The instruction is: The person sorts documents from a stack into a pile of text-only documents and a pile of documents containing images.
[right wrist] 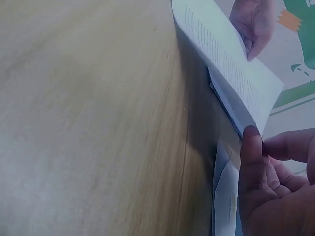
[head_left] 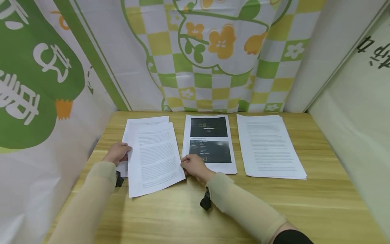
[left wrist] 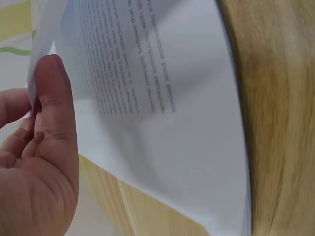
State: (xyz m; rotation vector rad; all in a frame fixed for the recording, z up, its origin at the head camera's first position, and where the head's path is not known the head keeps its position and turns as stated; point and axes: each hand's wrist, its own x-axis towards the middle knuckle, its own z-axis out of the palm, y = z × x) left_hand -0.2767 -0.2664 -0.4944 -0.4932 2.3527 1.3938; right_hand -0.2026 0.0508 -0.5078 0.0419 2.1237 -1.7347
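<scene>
White printed paper, a rectangular sheet of dense black text (head_left: 156, 156), is held at the left of the work area, raised over a white paper stack (head_left: 123, 169) and partly covering it. Whether it is one leaf or several cannot be told. The bare left hand (head_left: 117, 153) pinches its left edge between thumb and fingers. The bare right hand (head_left: 195, 166) is likewise closed, thumb and fingertip gripping the lower right corner. The right wrist view shows the held paper bowed, its near edge clear of the yellow-brown wood-grain table (head_left: 170, 217).

Just beside the right hand lies a middle white stack bearing two dark rectangular pictures (head_left: 210, 149); contact between them cannot be confirmed. Further right lies another stack of white text pages (head_left: 271, 147), edges slightly uneven. Beige sleeves (head_left: 97, 193) cover both forearms.
</scene>
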